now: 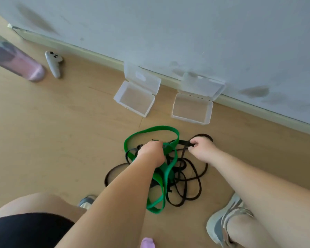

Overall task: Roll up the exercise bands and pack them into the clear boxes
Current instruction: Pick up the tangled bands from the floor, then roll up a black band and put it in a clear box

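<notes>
lilac scrap (148,242) at the bottom edge, too cropped to name, then bare knees and a grey sneaker (222,221) on the wood floor (61,140). between the feet lies the tangle (175,169): a wide green band (150,130) knotted through a thin black band (183,142), neither rolled yet. the left hand (151,152) is curled down into the tangle with its fingers hidden, apparently clamped on strands. the right hand (200,147) pinches the black band, drawn taut between the hands. to do this well, i would hold the knot steady, feed the black strand back through the green loop rather than yank, then roll each band flat and tight. beyond, two clear boxes, left (135,98) and right (191,109), sit open and unfilled by the wall (168,33). far left are a pink bottle (16,63) and a controller (54,64).
</notes>
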